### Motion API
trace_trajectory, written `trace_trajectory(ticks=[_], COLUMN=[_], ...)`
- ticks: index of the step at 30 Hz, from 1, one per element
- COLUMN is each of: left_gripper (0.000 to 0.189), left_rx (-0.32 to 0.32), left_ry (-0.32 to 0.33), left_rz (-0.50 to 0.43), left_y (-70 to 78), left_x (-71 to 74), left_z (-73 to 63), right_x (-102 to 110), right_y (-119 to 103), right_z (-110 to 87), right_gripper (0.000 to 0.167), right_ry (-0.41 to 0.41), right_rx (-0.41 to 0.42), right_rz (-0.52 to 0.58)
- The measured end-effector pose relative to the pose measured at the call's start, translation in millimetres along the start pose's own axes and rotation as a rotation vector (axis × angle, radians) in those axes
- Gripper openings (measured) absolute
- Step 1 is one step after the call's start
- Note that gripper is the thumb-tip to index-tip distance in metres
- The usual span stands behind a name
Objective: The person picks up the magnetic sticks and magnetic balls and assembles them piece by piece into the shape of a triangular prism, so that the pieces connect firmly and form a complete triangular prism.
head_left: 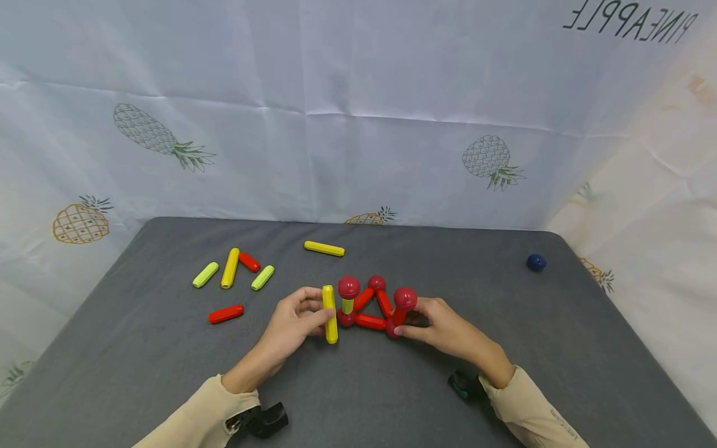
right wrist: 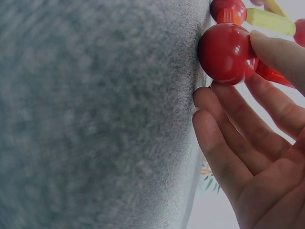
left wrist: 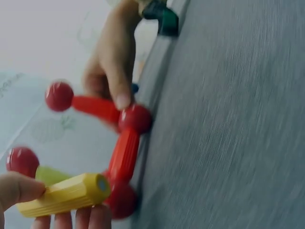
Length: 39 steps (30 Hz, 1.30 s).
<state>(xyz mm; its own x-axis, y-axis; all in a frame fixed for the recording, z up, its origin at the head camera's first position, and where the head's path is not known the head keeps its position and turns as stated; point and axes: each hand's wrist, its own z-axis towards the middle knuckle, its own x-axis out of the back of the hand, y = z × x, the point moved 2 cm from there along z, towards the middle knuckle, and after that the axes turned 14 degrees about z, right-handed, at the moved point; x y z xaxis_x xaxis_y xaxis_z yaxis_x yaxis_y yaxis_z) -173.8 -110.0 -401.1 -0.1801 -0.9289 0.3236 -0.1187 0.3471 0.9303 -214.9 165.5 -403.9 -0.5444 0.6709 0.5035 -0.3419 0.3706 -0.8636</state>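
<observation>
My left hand (head_left: 297,322) pinches a yellow rod (head_left: 330,314) between thumb and fingers, held upright just left of a ball-and-rod structure. That structure has a triangle of red rods (head_left: 371,322) joined by dark red balls at its corners. From its left corner a short light-green rod (head_left: 347,306) stands up with a red ball (head_left: 349,287) on top. At the right corner a red rod (head_left: 399,316) rises to another red ball (head_left: 406,298). My right hand (head_left: 442,326) grips this right corner, thumb and fingers at the lower ball (right wrist: 228,54).
Left on the grey table (head_left: 392,398) lie two light-green rods (head_left: 206,274), a yellow rod (head_left: 230,268) and two red rods (head_left: 226,313). Another yellow rod (head_left: 324,249) lies behind the structure. A dark blue ball (head_left: 536,262) sits far right. A pineapple-print cloth (head_left: 336,155) hangs behind.
</observation>
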Motion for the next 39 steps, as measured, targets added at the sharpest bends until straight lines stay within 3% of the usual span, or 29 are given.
trace_trajectory(ticks=[8,17,24,39], left_gripper=[0.041,0.035,0.031,0.033], left_rx=[-0.032,0.002,-0.017,-0.027], left_ry=[-0.037,0.019,0.137,0.188], left_rz=[-0.135,-0.240,-0.263,-0.245], left_y=[4.9,2.8,4.3,8.4], left_x=[-22.7,-46.8,-58.7,-70.7], left_z=[-11.3,-11.2,-10.0,-5.9], right_x=[0,-2,-1,-1], right_y=[0,-1,-2,-3], right_z=[-0.9,0.2,0.1,-0.8], right_gripper=[0.022,0.020,0.021,0.025], right_ry=[0.008,0.009,0.005,-0.007], right_rx=[-0.023,-0.035,-0.033,-0.028], right_rz=[-0.023,-0.018,-0.008,0.007])
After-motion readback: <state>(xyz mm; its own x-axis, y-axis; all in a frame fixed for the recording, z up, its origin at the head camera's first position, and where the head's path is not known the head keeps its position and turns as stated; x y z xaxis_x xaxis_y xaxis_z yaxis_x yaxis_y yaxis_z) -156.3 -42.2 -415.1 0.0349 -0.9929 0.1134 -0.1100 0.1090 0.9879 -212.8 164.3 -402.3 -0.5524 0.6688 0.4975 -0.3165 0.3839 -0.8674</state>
